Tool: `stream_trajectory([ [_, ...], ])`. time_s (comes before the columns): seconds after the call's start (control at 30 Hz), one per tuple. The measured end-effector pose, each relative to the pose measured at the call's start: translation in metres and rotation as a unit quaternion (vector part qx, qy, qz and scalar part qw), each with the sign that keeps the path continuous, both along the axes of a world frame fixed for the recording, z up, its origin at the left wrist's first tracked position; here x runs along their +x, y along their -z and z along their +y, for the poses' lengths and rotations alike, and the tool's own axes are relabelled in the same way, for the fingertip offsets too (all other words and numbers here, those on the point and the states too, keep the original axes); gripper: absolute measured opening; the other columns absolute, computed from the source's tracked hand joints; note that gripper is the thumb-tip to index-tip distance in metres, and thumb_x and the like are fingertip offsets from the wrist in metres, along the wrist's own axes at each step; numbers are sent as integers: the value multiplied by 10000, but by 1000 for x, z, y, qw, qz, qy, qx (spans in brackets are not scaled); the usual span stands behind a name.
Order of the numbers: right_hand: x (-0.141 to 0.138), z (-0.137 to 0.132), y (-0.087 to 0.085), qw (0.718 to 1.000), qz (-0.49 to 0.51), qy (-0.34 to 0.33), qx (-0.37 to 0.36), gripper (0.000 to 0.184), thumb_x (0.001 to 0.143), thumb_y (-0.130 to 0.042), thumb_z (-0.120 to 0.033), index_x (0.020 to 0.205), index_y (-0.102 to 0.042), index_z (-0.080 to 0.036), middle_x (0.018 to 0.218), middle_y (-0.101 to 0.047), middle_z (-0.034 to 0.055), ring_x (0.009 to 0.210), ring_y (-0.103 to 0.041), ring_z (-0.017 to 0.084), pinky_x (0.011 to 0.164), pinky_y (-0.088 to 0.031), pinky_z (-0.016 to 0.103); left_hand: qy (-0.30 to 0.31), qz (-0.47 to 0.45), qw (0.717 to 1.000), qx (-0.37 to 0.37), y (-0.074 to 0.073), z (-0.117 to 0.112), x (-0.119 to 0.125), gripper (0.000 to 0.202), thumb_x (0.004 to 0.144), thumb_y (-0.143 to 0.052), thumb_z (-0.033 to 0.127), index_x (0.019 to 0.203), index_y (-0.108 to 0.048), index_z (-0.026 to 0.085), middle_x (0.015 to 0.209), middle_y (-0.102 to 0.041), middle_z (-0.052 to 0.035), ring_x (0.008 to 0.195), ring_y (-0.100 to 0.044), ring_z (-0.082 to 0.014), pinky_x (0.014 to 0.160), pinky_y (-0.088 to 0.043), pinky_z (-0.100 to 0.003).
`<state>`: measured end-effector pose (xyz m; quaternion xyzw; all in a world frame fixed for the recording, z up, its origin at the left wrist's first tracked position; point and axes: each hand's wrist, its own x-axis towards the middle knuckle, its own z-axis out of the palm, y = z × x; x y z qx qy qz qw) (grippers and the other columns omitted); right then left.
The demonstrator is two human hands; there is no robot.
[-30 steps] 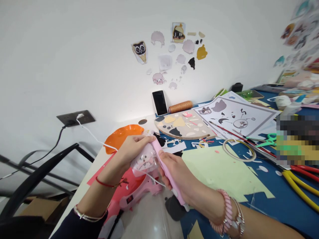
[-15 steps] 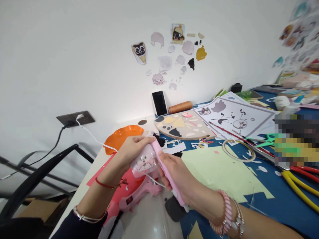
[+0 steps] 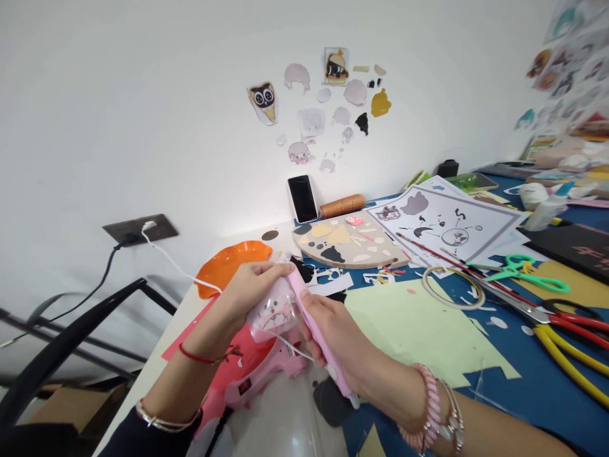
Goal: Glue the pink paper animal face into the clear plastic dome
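My left hand is closed round a small clear plastic piece with a cartoon face on it, held just above the table's near left part. My right hand grips a slim pink pen-shaped tool, whose front end rests against the top edge of the plastic piece. A thin white cord runs from the tool's rear end. Under both hands lies a pink glue gun.
An orange dish sits behind my left hand. A pale green sheet, a tape ring, green scissors, red and yellow cutters, a wooden board of cut-outs, a phone and a printed sheet crowd the blue table.
Both hands keep their hold and have barely moved. The view has shifted slightly, so the table's things sit a little to the left.
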<state>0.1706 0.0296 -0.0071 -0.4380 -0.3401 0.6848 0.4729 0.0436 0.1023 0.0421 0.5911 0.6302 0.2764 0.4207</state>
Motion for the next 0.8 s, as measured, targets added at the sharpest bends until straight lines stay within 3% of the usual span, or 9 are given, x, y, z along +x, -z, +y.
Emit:
stream_trajectory([
  [0.8, 0, 1, 5, 1000, -17, 8, 23, 370, 911, -413, -424, 621, -442, -195, 467, -424, -72, 293, -313, 36, 297, -252, 186, 18, 16, 999, 35, -4, -2, 3, 357, 701, -653, 399, 470, -477, 189, 466, -406, 50, 412, -371, -70, 384, -262, -213],
])
